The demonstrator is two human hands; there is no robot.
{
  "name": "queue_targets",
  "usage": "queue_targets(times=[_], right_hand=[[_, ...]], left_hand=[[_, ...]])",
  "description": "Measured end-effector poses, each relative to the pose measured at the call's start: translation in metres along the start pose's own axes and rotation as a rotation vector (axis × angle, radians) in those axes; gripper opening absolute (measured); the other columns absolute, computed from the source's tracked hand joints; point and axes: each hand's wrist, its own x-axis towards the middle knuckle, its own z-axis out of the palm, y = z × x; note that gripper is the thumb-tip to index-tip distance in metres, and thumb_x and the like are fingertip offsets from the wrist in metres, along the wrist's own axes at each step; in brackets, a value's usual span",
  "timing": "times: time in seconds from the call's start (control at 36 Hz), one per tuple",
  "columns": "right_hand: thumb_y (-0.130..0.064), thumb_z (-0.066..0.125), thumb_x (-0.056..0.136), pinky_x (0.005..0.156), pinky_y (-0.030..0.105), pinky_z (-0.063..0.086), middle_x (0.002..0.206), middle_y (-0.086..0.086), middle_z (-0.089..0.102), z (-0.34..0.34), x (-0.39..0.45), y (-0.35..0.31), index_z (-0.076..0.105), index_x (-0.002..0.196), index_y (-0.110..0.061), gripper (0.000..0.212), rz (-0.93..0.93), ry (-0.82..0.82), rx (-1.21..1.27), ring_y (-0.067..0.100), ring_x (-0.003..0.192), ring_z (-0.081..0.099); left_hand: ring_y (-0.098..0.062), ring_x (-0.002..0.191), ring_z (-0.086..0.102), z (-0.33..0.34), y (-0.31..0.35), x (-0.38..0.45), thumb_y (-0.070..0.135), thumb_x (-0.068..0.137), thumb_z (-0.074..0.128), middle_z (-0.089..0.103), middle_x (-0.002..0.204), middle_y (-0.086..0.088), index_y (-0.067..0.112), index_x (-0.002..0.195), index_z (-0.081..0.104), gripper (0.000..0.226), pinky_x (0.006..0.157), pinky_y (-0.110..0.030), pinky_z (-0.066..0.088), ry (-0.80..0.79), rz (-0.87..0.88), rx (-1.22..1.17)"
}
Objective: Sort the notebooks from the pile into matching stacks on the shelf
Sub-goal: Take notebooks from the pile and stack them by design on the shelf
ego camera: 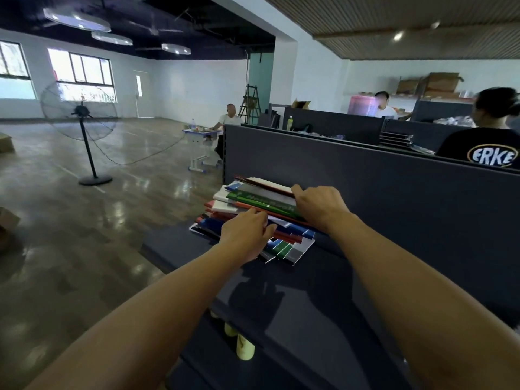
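Observation:
A messy pile of notebooks (253,218) with green, red, blue and white covers lies on the dark shelf top (295,299), against its back panel. A green notebook (261,202) sits near the top of the pile. My left hand (244,235) rests on the near side of the pile, its fingers curled over the edges of the notebooks. At the far right side of the pile, my right hand (318,205) grips the upper notebooks with curled fingers. Both forearms reach in from the bottom of the view.
The dark back panel (365,192) rises behind the shelf. Pale bottles (244,346) stand on a lower shelf. A standing fan (81,130) is on the floor at left. Three people sit at desks behind the panel.

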Motion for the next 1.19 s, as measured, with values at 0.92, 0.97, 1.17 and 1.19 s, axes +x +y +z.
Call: queue_targets(times=[0.92, 0.97, 1.17, 1.19], right_hand=[[-0.007, 0.044, 0.095, 0.064, 0.032, 0.038, 0.114, 0.003, 0.061, -0.019, -0.141, 0.03, 0.037, 0.14, -0.016, 0.047, 0.444, 0.088, 0.027, 0.024, 0.096, 0.061], [-0.007, 0.044, 0.095, 0.068, 0.034, 0.045, 0.116, 0.005, 0.061, -0.022, -0.167, 0.036, 0.038, 0.141, -0.014, 0.047, 0.476, 0.079, 0.035, 0.025, 0.097, 0.062], [-0.007, 0.04, 0.095, 0.084, 0.038, 0.049, 0.131, 0.003, 0.055, -0.042, -0.258, 0.064, 0.032, 0.145, -0.019, 0.052, 0.609, -0.022, -0.031, 0.025, 0.112, 0.058], [-0.008, 0.039, 0.096, 0.086, 0.038, 0.049, 0.132, 0.003, 0.055, -0.045, -0.272, 0.068, 0.032, 0.145, -0.019, 0.051, 0.628, -0.033, -0.038, 0.025, 0.113, 0.057]], left_hand=[[-0.025, 0.104, 0.058, 0.017, 0.07, -0.036, 0.043, 0.1, 0.039, 0.06, 0.109, -0.003, 0.015, 0.105, 0.06, 0.036, 0.074, -0.034, 0.041, -0.096, 0.4, -0.156], [-0.026, 0.102, 0.058, 0.02, 0.09, -0.042, 0.043, 0.1, 0.04, 0.06, 0.106, -0.005, 0.014, 0.102, 0.059, 0.036, 0.071, -0.034, 0.038, -0.102, 0.438, -0.174], [-0.026, 0.099, 0.057, 0.024, 0.168, -0.078, 0.042, 0.1, 0.04, 0.059, 0.104, -0.004, 0.013, 0.098, 0.057, 0.034, 0.077, -0.037, 0.044, -0.16, 0.58, -0.25], [-0.026, 0.1, 0.056, 0.023, 0.181, -0.085, 0.042, 0.1, 0.04, 0.058, 0.105, -0.005, 0.012, 0.099, 0.057, 0.034, 0.076, -0.036, 0.043, -0.166, 0.608, -0.246]])
